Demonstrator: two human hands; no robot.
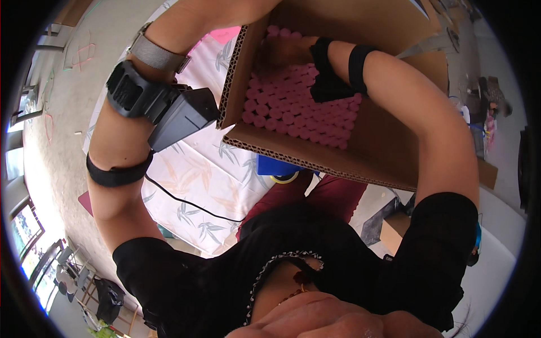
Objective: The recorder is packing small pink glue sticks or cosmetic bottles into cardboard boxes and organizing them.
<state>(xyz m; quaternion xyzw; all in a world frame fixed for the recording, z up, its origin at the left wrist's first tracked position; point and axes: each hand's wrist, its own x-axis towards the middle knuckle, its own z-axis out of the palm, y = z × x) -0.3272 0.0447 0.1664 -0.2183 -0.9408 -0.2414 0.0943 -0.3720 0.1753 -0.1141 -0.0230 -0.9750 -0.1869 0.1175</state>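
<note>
An open cardboard box [389,129] is in front of me, its lower part covered by tightly packed rows of small pink round-topped pieces [298,121]. My right hand [282,53] reaches down inside, at the far left corner, against the pink pieces. Shadow there hides its fingers, so I cannot make out a grip. My left hand [225,11] passes over the box's far left edge at the top of the view, with its fingers cut off by the frame.
Left of the box lies a white cloth with a leaf print [191,169], with a pink piece [225,35] on it. A grey device [183,118] is strapped to my left forearm, and a black cable [186,201] crosses the cloth. A blue object [276,166] sits below the box.
</note>
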